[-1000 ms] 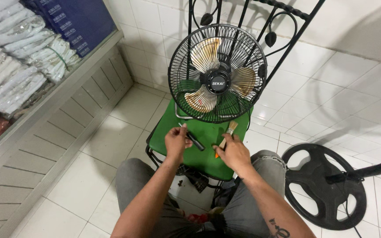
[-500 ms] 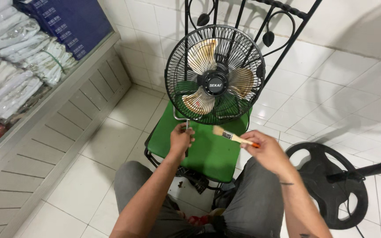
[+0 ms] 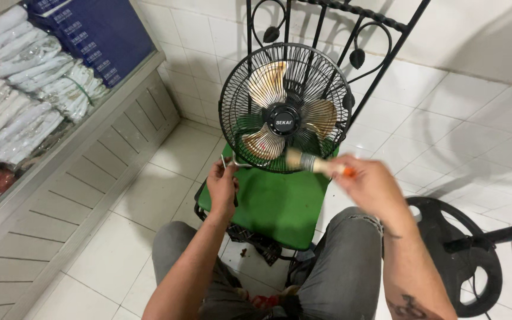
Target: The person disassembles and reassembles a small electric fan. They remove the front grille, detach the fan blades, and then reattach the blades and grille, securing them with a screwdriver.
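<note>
A small black fan (image 3: 285, 106) with a wire grille and dusty gold blades stands on a green chair seat (image 3: 274, 204). My right hand (image 3: 367, 188) grips a wooden-handled paintbrush (image 3: 312, 163), its bristles against the lower front of the grille. The hand and brush are motion-blurred. My left hand (image 3: 222, 188) rests at the seat's left edge by the fan's base, fingers curled around something thin that I cannot make out.
The chair has a black wrought-iron back (image 3: 351, 35). A round black fan stand base (image 3: 457, 255) lies on the white tile floor at right. At left is a grey shelf unit (image 3: 72, 172) with wrapped white and blue packages. My knees in grey jeans frame the chair.
My right hand lifted the paintbrush off the seat and brought it up to the fan's grille. My left hand stayed by the fan's base at the seat's left edge.
</note>
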